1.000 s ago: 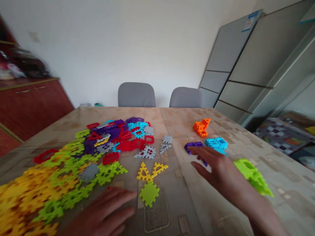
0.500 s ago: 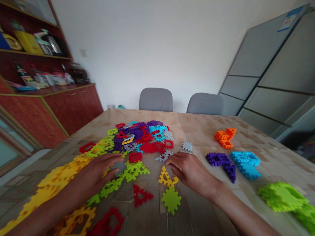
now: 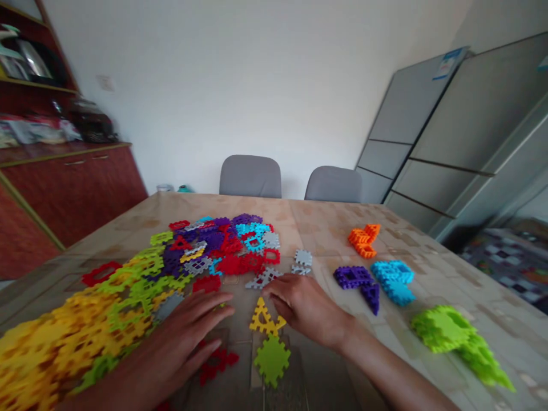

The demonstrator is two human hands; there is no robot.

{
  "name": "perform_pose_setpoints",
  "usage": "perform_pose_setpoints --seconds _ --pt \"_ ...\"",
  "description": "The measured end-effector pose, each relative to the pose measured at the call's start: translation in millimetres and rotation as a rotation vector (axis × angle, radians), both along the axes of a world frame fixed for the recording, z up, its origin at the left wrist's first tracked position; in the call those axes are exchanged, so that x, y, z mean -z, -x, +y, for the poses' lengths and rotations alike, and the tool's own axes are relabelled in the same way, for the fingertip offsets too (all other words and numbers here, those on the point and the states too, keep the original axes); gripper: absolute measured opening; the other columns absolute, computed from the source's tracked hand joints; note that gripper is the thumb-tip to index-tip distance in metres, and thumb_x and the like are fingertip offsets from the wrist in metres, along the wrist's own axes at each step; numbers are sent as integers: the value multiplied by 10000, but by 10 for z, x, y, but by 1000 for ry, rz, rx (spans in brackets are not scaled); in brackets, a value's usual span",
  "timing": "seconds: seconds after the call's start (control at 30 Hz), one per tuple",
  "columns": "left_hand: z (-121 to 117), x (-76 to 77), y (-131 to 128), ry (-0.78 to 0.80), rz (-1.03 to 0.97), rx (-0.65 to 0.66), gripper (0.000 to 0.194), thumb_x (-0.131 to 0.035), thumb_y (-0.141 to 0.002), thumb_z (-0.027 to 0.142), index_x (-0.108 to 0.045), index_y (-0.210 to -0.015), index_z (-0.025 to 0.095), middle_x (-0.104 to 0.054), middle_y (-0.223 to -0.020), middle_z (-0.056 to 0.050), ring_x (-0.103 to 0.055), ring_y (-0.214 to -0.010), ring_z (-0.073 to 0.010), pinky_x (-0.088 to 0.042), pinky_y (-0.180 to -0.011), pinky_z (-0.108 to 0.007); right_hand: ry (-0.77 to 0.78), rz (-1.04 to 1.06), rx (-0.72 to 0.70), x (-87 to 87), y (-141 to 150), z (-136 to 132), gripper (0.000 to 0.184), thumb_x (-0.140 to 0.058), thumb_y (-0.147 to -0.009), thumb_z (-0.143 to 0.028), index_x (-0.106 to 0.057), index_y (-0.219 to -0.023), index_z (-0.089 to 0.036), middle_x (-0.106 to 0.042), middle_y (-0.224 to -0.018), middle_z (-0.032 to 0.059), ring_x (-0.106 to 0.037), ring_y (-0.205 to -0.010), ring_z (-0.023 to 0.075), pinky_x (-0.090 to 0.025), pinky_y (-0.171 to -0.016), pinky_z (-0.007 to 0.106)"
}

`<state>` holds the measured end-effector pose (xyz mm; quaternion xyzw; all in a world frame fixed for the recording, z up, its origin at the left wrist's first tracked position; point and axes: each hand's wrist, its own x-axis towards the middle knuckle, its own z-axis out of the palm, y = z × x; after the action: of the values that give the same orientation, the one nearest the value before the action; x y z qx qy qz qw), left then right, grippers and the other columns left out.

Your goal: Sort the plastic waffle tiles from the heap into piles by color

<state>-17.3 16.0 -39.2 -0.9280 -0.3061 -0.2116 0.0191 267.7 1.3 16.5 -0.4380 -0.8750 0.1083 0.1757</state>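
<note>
My left hand (image 3: 188, 331) hovers over the near side of the pile, fingers stretched out and apart, with nothing held. It partly covers light green pieces and a red triangular piece (image 3: 216, 362). My right hand (image 3: 306, 308) is closed, with thumb and fingertips curled together beside a grey openwork piece (image 3: 262, 278); whether anything is pinched there is hidden. Just below its fingertips lies a yellow triangle piece (image 3: 260, 318), with another yellow bit (image 3: 278, 325) partly under the hand. A green toothed flat piece (image 3: 272, 361) touches the yellow triangle's lower edge.
Yellow pieces (image 3: 81, 334) heap at the left, with purple, red and blue ones behind. Two grey pieces (image 3: 303, 257) lie beyond my right hand. On the right are orange (image 3: 363, 241), purple (image 3: 355, 278), blue (image 3: 393, 279) and green (image 3: 449, 334) stacks. Two chairs (image 3: 250, 176) stand behind the table.
The view has turned to the right. My left hand has moved off the grey piece in the pile toward the middle, its fingers spreading. My right hand stays by the yellow triangle and grey openwork piece.
</note>
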Motion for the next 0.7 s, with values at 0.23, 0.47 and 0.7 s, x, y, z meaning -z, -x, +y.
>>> perform_pose_setpoints --seconds 0.23,0.47,0.7 --pt "104 -103 -121 31 33 36 399 -544 -993 367 -566 -1391 363 -577 -1471 -3 -604 -1277 -269 -508 -1071 -404 -17 84 22 -69 -176 211 199 -539 -954 -74 -692 -991 -196 -743 -905 29 -680 -835 148 -465 -760 233" --pt "351 128 212 81 33 -74 471 -560 -986 441 -524 -1442 329 -552 -1491 -59 -549 -1328 -323 -483 -1087 -475 -1 43 114 100 -398 303 334 -472 -890 27 -710 -1008 -176 -747 -980 84 -686 -924 192 -466 -830 279" --pt "300 92 245 137 29 -8 427 -562 -985 312 -551 -1409 364 -552 -1486 -19 -535 -1335 -274 -449 -1121 -434 80 -32 130 117 -306 225 294 -474 -928 -20 -707 -1007 -180 -755 -982 74 -693 -912 189 -468 -811 271"
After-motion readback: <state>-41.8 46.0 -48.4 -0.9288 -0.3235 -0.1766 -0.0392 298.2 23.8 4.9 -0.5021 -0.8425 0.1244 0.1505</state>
